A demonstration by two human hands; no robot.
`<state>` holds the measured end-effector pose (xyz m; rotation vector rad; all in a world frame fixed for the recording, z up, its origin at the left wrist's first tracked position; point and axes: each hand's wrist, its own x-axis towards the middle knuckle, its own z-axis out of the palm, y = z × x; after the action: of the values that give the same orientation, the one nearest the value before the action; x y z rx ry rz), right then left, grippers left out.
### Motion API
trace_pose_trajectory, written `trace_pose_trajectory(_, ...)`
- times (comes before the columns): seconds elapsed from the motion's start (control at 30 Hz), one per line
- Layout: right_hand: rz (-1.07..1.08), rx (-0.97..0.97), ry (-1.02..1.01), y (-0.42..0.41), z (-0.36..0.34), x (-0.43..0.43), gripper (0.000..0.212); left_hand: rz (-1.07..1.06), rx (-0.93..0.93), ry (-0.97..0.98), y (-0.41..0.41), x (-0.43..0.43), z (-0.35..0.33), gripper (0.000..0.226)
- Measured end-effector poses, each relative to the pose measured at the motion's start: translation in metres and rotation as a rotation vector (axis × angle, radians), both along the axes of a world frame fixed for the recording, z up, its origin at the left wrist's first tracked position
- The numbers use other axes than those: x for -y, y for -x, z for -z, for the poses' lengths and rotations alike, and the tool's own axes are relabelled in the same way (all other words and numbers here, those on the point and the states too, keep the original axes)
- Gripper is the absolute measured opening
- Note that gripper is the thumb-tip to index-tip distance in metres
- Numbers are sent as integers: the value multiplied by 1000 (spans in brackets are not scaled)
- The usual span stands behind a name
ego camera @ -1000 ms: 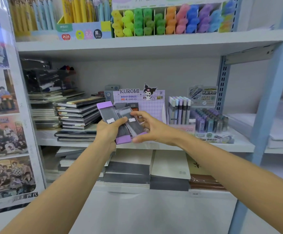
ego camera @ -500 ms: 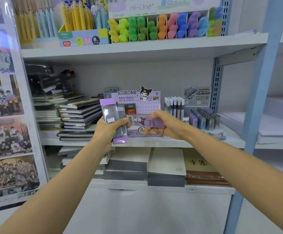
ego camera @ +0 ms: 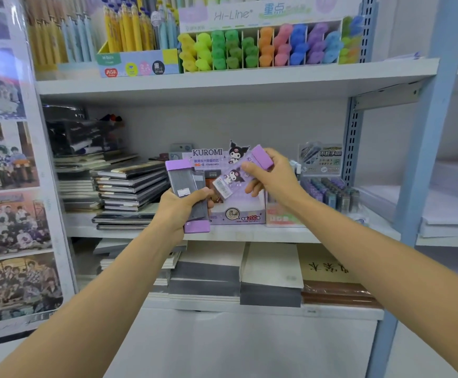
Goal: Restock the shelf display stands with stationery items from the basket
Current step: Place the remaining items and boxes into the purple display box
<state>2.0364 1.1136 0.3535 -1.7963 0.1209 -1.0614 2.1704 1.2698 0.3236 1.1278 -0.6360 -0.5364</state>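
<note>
The middle shelf runs behind both grips, with its front edge just under the left one. A pile of dark notebooks crowds the board to the left of that grip. The KUROMI display stand sits behind and between the two grips, its tray front below the right one. The left hand curls round an upright stack of purple-capped lead cases. The right hand pinches a single lead case, tilted with its cap end up and to the right, in open air in front of the stand and just beside the stack.
</note>
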Motion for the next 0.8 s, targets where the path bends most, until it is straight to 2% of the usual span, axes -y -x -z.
trace_pose_trajectory(0.13,233,-125,172,-17,-18,20,12,-7,-5,10,-15,1,0,40)
trace_pose_trajectory(0.27,304,-386,347,-43,-23,35,9,17,12,11,-30,2,2,37)
trace_pose_trajectory(0.37,336,-509,410,-66,-20,38,24,28,45,10,-38,3,5,35)
trace_pose_trajectory(0.43,351,-568,424,-77,-15,39,25,25,60,1,-44,4,7,36)
trace_pose_trajectory(0.63,369,-627,428,-88,-3,42,29,51,91,15,-54,7,16,32)
trace_pose_trajectory(0.8,411,-619,477,-83,-5,45,19,56,87,15,-58,13,22,35)
